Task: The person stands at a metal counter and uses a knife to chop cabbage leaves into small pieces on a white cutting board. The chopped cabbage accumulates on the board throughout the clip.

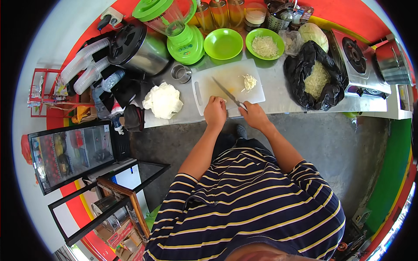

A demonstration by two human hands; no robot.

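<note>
My right hand (254, 115) grips the handle of a kitchen knife (226, 90), whose blade points up and left across a white cutting board (209, 76). At the board's near edge, my left hand (216, 112) is curled around a small pale piece of food (224, 100), mostly hidden by the fingers. A small heap of pale shreds (249, 82) lies on the right part of the board, apart from the blade. Left of the board sits a cabbage head with its outer leaves off (163, 100).
A metal cup (181, 74), green blender (186, 45), green bowl (223, 44) and bowl of shreds (265, 46) stand behind the board. Rightward are a black bag of shredded cabbage (316, 80), a whole cabbage (313, 36) and a gas stove (357, 62). The steel counter's front edge (294, 112) runs before me.
</note>
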